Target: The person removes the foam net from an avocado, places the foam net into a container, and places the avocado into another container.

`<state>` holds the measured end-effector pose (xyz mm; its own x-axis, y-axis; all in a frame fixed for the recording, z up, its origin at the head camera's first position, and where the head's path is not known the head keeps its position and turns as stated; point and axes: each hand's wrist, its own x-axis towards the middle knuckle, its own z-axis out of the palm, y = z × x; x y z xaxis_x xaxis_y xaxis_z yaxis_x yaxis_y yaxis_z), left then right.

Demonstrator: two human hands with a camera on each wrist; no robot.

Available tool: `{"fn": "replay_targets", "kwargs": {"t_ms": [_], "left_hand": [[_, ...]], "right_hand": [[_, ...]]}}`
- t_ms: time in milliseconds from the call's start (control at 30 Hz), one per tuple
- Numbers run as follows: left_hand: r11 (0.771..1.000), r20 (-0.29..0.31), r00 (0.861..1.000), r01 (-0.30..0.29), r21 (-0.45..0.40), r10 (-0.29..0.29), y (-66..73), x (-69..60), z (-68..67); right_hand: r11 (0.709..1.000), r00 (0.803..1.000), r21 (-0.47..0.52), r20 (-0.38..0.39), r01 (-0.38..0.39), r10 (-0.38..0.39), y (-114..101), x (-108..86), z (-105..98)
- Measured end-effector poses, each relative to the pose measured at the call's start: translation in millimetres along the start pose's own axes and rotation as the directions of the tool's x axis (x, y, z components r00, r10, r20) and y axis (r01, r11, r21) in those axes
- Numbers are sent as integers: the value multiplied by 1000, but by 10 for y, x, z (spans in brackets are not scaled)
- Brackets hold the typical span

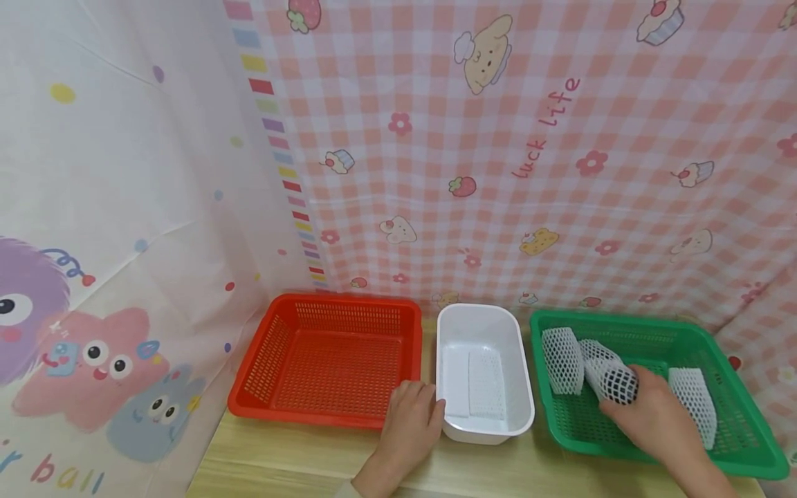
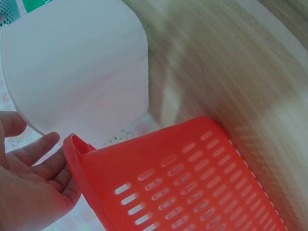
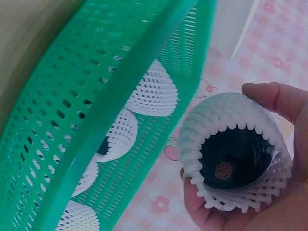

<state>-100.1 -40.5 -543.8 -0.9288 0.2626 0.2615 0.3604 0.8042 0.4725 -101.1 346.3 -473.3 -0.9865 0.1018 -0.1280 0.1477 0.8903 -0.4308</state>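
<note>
In the right wrist view my right hand (image 3: 284, 202) grips a dark round item (image 3: 238, 156) wrapped in a white foam net (image 3: 211, 115). The head view shows that hand (image 1: 660, 415) over the green basket (image 1: 560, 443), with several foam-netted pieces (image 1: 563, 363) inside. My left hand (image 1: 411, 422) rests at the right front corner of the red basket (image 1: 311, 416), its thumb by the rim of the white bin (image 1: 482, 437). In the left wrist view the left hand's fingers (image 2: 53, 166) lie loosely bent beside the red rim (image 2: 74, 159).
The white bin stands between the two baskets on a wooden table (image 1: 299, 460), with a flat netted piece (image 1: 486, 384) on its bottom. Behind them hangs a pink checked cloth (image 1: 436, 152), and a white printed cloth (image 1: 124, 207) hangs at the left.
</note>
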Motion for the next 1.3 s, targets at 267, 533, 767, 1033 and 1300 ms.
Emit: {"fn": "replay_targets", "kwargs": {"t_ms": [267, 533, 767, 1033, 1300], "left_hand": [[1000, 9, 1000, 13, -12, -13, 6, -5, -1], [1000, 3, 1000, 14, -18, -14, -1, -11, 13], [1000, -35, 999, -6, -14, 6, -19, -21, -8], [994, -154, 982, -108, -8, 106, -81, -78, -47], [945, -313, 896, -328, 11, 315, -155, -131, -101]], "right_hand": [[999, 994, 38, -109, 18, -14, -162, -90, 6], [990, 967, 62, -230, 123, -105, -291, -231, 110], [971, 916, 36, -342, 237, -211, -420, -340, 226], [953, 890, 41, -372, 299, -263, -588, -460, 355], [944, 894, 90, -358, 319, -268, -733, -585, 527]]}}
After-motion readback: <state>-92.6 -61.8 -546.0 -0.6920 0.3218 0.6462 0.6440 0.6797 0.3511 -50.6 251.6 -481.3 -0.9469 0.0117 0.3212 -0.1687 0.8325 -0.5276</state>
